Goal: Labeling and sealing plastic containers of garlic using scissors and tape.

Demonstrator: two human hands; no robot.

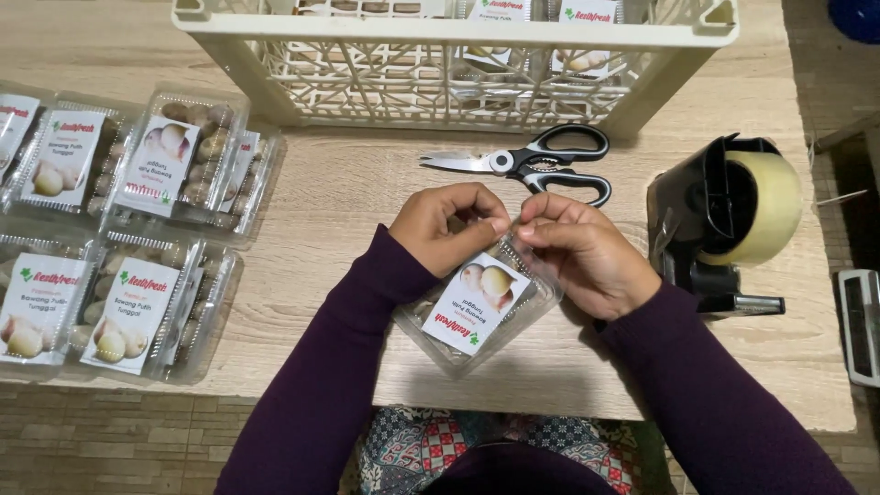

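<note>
Light wooden table (348, 197), pale grain running left to right, evenly lit with soft shadows. Below its near edge, a floor (119, 440) of brown brick-pattern tiles. Same tiling shows past the table's right edge. Dark blue object in the top right corner, unclear.

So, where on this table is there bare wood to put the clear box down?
Bare wood lies between the stacked packs and the scissors, and along the near table edge under the clear box that both hands hold. It is crowded at left with packs, at right by the tape dispenser, and behind by the crate.
</note>
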